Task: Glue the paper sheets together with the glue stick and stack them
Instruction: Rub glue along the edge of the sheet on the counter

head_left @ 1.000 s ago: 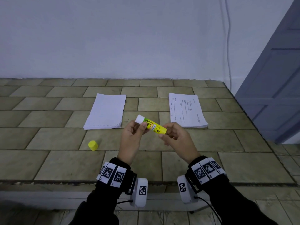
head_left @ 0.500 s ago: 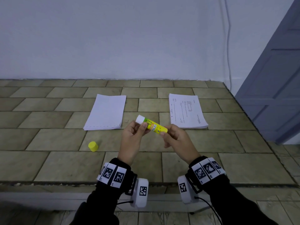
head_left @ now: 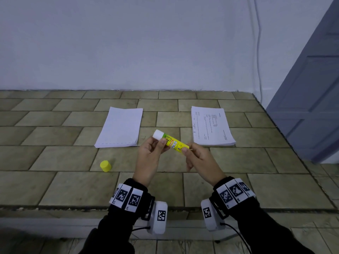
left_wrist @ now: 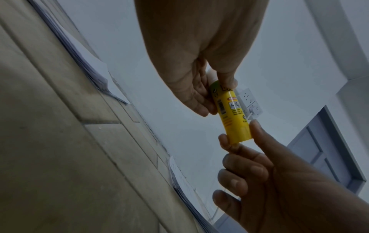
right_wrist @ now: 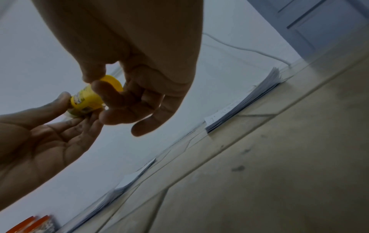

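"Start at the left. What's out on the surface [head_left: 55,180]?"

"Nearest the left is the yellow cap [head_left: 105,166], off the stick and standing alone on the tiles. Farther back sits a stack of blank sheets [head_left: 120,128], squared up, with nothing on top."

"And the glue?"

"In the middle, up in the air, near the person. The left hand [head_left: 149,158] pinches the glue stick [head_left: 171,142] just below its white tip, thumb on one side and fingers on the other. The right hand [head_left: 200,159] pinches the yellow base end between thumb and forefinger. Both hands are clamped on the one stick, which slants from far left to near right."

"Twisting it up, you think?"

"That's my guess: one hand steadies the barrel, the other works the base. The white end already shows."

"And on the right?"

"A second stack, printed sheets [head_left: 211,127], well apart from the blank ones."

"So how far along?"

"Barely begun, I'd say. The cap is off, that's all. I see no glue on any sheet, and no sheet lifted. The gluing and stacking are all left to do."
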Demonstrator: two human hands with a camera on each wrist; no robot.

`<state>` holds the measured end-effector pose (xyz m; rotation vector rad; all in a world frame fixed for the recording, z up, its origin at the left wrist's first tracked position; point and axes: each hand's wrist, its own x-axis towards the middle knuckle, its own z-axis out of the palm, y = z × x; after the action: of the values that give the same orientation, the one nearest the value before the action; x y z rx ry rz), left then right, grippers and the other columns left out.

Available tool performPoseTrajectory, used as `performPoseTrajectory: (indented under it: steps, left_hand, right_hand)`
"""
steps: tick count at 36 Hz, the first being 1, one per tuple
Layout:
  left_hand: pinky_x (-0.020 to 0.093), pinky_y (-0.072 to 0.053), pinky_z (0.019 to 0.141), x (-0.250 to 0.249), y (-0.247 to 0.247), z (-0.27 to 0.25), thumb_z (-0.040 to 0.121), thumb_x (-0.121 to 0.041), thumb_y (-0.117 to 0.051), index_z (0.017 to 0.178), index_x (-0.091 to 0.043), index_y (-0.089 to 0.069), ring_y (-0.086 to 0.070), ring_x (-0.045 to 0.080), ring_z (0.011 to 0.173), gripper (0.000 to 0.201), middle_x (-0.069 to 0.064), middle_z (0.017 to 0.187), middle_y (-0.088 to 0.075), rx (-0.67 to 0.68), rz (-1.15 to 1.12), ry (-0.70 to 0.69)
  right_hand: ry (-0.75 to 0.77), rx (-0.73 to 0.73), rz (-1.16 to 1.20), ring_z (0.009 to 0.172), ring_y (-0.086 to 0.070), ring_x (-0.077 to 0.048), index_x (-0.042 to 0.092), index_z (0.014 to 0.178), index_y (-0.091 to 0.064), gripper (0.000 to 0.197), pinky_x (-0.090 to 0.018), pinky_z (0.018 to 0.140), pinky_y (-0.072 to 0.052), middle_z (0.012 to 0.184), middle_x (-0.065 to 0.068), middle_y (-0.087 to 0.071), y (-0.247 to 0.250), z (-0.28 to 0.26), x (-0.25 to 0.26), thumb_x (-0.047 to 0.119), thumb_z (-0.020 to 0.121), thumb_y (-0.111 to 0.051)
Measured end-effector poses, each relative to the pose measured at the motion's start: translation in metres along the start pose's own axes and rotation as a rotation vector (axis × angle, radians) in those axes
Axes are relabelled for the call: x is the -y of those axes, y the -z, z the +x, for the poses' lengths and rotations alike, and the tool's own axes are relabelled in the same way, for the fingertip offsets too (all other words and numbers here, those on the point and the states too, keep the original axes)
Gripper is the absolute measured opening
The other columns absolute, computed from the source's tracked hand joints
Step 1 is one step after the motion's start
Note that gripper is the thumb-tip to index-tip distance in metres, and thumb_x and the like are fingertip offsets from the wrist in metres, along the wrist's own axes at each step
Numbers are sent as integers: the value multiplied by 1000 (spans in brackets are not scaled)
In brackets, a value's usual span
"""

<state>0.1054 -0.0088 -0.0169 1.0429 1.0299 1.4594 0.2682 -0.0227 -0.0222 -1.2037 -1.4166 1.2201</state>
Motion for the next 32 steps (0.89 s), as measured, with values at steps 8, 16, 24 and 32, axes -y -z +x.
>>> performPoseTrajectory:
  steps: [8, 16, 24, 32]
  left_hand:
    - [20, -55, 78, 1, 1, 1, 95, -10, -55, 101, -3, -63, -68, 10, 87, 12, 4, 90, -69, -3, 13, -7]
    - [20, -55, 78, 1, 1, 1, 97, -6, -53, 98, -5, -63, -68, 9, 85, 10, 3, 88, -69, 25, 1, -10]
    - [26, -57, 82, 3, -1, 3, 89, -13, -63, 97, -5, -64, -67, 15, 89, 11, 7, 89, -70, 31, 39, 1]
    - [35, -50, 75, 7, -7, 1, 75, -38, -83, 97, -12, -64, -59, 16, 80, 39, 10, 84, -63, 170, 260, 13]
  right_hand:
    - [-21, -1, 32, 60, -54, -15, 8, 108, -55, 18, -30, 60, -47, 74, -7, -60, -2, -1, 2, 17, 94, -60]
    - [-17, 16, -1, 55, -53, -12, -5, 96, -57, 30, -23, 58, -48, 58, 1, -56, 1, -1, 2, 21, 102, -44]
    - [11, -43, -125, 81, -60, -18, 22, 113, -56, 23, -33, 73, -50, 98, 4, -66, -1, 0, -6, 36, 95, -57]
    - [244, -121, -391, 87, -59, -4, 25, 111, -56, 29, -28, 73, -51, 100, 10, -63, -6, 0, 0, 41, 89, -64]
